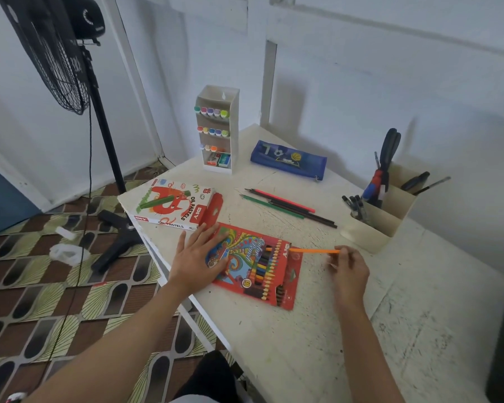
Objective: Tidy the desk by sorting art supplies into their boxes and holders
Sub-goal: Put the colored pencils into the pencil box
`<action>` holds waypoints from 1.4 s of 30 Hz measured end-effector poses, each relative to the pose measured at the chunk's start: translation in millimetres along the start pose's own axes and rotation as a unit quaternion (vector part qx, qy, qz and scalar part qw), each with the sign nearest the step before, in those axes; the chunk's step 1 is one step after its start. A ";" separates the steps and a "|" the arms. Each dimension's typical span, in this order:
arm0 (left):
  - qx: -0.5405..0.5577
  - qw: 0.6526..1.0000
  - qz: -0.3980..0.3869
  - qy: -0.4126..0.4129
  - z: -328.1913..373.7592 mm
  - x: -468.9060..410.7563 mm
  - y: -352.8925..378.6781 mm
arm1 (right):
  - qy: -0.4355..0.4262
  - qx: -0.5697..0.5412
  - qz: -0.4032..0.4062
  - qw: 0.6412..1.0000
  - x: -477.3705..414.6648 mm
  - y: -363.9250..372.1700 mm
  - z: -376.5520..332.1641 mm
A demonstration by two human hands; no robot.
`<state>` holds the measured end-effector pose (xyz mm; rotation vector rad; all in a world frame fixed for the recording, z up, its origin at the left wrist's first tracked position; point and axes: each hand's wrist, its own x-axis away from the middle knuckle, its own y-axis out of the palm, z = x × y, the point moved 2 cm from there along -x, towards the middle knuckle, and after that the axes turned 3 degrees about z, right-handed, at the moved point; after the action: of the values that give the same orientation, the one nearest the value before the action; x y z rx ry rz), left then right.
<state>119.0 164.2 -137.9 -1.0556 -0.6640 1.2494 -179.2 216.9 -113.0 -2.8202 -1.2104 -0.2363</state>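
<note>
The pastel box point(172, 205) sits at the desk's point(317, 330) left edge, its red flap hanging open; a knock there could tip it to the floor.

The left hand point(197, 257) lies flat with straight fingers on the pencil box point(256, 266), pinning it near that same edge. If this hand lifts, the push from the right could slide the box toward the drop.

The orange pencil point(312, 251) points at the box's open end. Whether its tip is already inside or only resting on the cardboard is hard to tell. It could catch on the flap or jam against the pencils already packed in.

The right hand point(348, 269) pinches the pencil's rear end, a long lever that may let the tip wander.

Behind, loose pencils point(288, 206) lie waiting and could roll if bumped.
</note>
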 end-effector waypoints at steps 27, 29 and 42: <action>0.012 1.000 0.007 0.002 1.1 0.8 -0.6 | -0.154 0.338 -0.210 0.904 -1.5 38.3 11.3; 0.013 1.000 0.006 0.001 1.1 0.9 -0.7 | -0.159 0.352 -0.208 0.899 0.4 39.2 13.9; 0.004 1.000 0.007 0.001 2.4 1.3 -1.4 | -0.169 0.302 -0.216 0.913 5.2 30.5 18.1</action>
<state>117.8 166.1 -135.9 -1.0573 -0.6496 1.2623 -151.5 201.8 -129.9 -2.0839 -1.6158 0.5420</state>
